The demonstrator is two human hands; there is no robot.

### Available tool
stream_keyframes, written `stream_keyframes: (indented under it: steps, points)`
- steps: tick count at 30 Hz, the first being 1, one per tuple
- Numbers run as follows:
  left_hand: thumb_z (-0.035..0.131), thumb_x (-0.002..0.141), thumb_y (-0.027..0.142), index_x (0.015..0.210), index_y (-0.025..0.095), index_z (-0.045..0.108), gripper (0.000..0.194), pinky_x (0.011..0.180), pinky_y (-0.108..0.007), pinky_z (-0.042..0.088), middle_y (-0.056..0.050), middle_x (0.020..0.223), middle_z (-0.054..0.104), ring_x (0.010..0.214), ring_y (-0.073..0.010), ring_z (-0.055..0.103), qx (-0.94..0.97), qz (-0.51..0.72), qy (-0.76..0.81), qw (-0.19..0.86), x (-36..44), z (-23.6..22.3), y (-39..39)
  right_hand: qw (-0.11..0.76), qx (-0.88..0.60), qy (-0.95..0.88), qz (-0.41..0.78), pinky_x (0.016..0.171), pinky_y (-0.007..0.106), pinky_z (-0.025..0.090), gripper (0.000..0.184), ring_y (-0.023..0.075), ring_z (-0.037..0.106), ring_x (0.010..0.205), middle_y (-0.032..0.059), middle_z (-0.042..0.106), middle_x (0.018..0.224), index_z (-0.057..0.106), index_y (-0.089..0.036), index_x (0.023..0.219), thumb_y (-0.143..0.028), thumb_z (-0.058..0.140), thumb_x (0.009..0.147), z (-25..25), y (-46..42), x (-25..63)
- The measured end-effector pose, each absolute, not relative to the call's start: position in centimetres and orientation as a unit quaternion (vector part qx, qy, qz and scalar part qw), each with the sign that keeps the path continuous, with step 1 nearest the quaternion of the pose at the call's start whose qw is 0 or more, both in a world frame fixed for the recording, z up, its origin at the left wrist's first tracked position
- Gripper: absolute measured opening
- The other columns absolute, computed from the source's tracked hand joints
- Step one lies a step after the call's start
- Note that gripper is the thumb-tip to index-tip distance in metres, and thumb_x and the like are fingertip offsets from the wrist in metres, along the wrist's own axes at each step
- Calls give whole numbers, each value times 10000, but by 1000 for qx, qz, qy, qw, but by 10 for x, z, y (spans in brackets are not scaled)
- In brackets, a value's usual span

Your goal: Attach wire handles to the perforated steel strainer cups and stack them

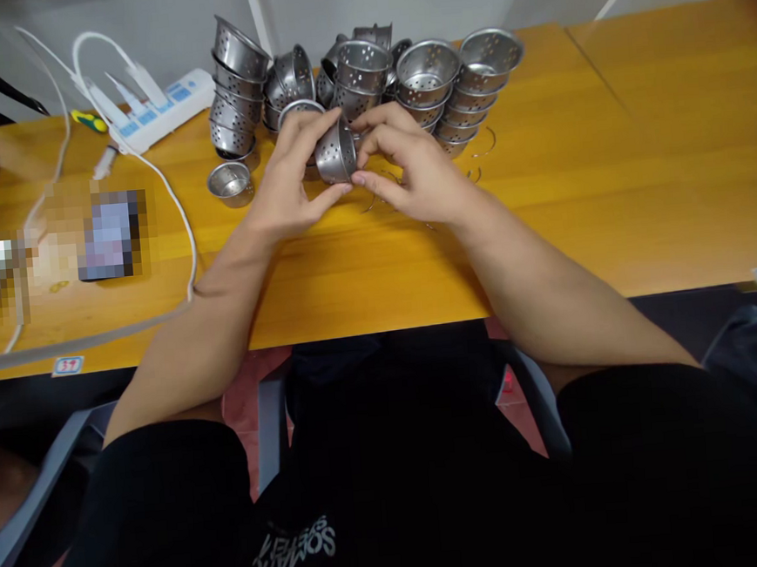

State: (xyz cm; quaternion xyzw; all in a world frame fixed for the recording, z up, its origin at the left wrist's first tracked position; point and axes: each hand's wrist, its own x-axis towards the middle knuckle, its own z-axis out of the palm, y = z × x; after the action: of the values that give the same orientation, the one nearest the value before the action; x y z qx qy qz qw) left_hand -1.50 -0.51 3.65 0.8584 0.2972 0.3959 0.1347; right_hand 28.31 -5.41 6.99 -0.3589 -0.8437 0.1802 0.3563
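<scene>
Grey metal, pierced with holes: one perforated cup (335, 153) is the thing in hand, just above centre of the frame, tilted on its side. Left hand (286, 179): fingers and thumb clamped on the cup's wall from above and below, which we take to be a steadying grip. Right hand (412, 160): fingers and thumb bent in and closed on the cup's right-hand edge, leaving the wall to the other hand; whether anything finer is pinched there we cannot tell.

Upper middle of the frame, we note similar cups nested in a left stack (231, 103) and a right stack (474, 101), probably to save room and stay within reach. One small cup (231, 186) sits apart, upright, at the left stack's foot. Thin curved wires (489, 141) lie loose on the yellow counter (379, 288), right of centre. Upper left, a white power strip (172, 107) with plugs in it; we guess it sits back there to leave working room in front.
</scene>
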Motion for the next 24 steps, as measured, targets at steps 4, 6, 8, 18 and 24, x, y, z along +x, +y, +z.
stream_keyframes:
  steps: [4,6,8,18,24]
  points:
    - [908,1062,895,1904,427,649,997,1561,-784,511,-177,1852,684,1819,-552,586,860,384,304,139,-17,32,-1,328,-375,-850,173,1511,766,533,420,521,607,1765,138,730,1811,859,-401,1317,-799,748,1241,71,-55,284]
    - [886,1073,922,1914,436,637,1003,1554,-780,519,-172,1852,681,1815,-548,591,864,384,297,135,-18,30,2,313,-392,-849,167,1515,785,521,395,524,580,1772,151,744,1776,872,-419,1397,-757,728,1252,72,-55,283]
    - [875,1077,947,1937,446,603,1032,1556,-798,507,-165,1847,682,1794,-544,606,874,380,278,124,-19,28,5,296,-408,-848,164,1502,811,522,403,536,554,1777,168,766,1717,878,-436,1468,-741,730,1251,74,-56,282]
    - [828,1134,877,1948,469,563,948,1549,-795,493,-165,1845,651,1782,-538,612,884,370,264,107,-19,31,1,310,-409,-843,162,1433,756,605,387,530,645,1677,164,731,1770,888,-398,1361,-752,783,1245,76,-54,283]
    - [811,1150,860,1948,479,506,935,1522,-815,518,-146,1861,650,1776,-522,619,886,387,241,87,-22,20,13,354,-389,-828,195,1457,749,606,375,503,665,1686,155,767,1725,875,-388,1307,-752,831,1226,69,-52,280]
